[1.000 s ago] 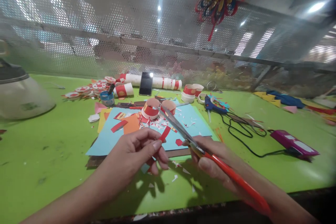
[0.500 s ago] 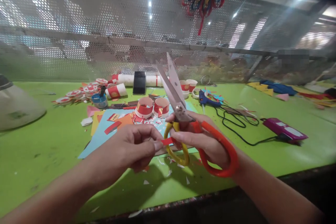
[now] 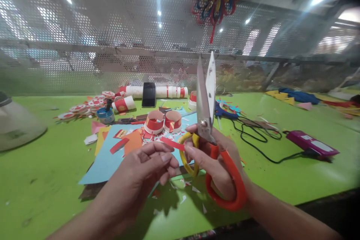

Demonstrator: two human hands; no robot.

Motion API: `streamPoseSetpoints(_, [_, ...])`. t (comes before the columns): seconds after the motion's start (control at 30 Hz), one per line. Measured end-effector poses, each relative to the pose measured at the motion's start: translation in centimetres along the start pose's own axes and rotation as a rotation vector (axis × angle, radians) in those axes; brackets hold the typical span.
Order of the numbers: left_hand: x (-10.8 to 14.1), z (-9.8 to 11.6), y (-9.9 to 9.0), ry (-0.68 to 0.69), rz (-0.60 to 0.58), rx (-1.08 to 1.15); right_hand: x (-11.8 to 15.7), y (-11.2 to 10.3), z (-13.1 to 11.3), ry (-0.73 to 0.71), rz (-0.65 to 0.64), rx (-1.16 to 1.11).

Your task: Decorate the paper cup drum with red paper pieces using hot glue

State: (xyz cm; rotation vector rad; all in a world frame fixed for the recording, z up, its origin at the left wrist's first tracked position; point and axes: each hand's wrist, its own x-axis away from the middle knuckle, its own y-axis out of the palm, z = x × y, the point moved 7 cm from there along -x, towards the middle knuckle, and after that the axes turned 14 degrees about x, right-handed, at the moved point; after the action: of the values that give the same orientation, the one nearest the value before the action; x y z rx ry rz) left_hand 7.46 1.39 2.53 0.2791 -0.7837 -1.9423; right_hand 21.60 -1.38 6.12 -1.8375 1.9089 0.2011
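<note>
My right hand (image 3: 216, 161) is closed round the scissors (image 3: 204, 123), which have one orange and one yellow handle loop. Their blades point up, slightly apart. Between the thumb and a finger of that hand is one end of a small red strip (image 3: 173, 143), its other end free to the left. Just below the strip, my left hand (image 3: 154, 163) has its fingers loosely curled and apart, holding nothing. Behind the hands, two red-and-white cup rings (image 3: 154, 122) stand side by side on light blue paper (image 3: 98, 168) among paper scraps.
A phone (image 3: 149, 95) leans on a white-and-red cup tube (image 3: 165, 92). Left of it are a blue jar (image 3: 105, 115) and patterned discs (image 3: 80, 108). On the right lie a blue glue gun (image 3: 225, 111), its black cord and a purple box (image 3: 311, 143).
The red strip has left my left fingers, which have opened; my right fingers now hold it. The scissors have turned more upright, and their blade tips have shifted right.
</note>
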Motion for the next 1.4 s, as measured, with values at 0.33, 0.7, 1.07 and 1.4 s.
streamPoseSetpoints(0.33, [-0.1, 0.2, -0.2, 0.162, 0.032, -0.146, 0.6, 0.5, 0.0, -0.035, 0.044, 0.042])
streamPoseSetpoints(0.7, [0.3, 0.9, 0.0, 0.291, 0.056, -0.239, 0.8, 1.1, -0.2, -0.051, 0.040, 0.042])
streamPoseSetpoints(1.07, [0.3, 3.6, -1.2, 0.357, 0.122, -0.151, 0.5, 0.1, -0.3, 0.138, -0.160, 0.322])
streamPoseSetpoints(1.4, [0.2, 5.1, -1.3, 0.377, 0.061, -0.044, 0.9, -0.7, -0.1, -0.129, -0.461, 0.697])
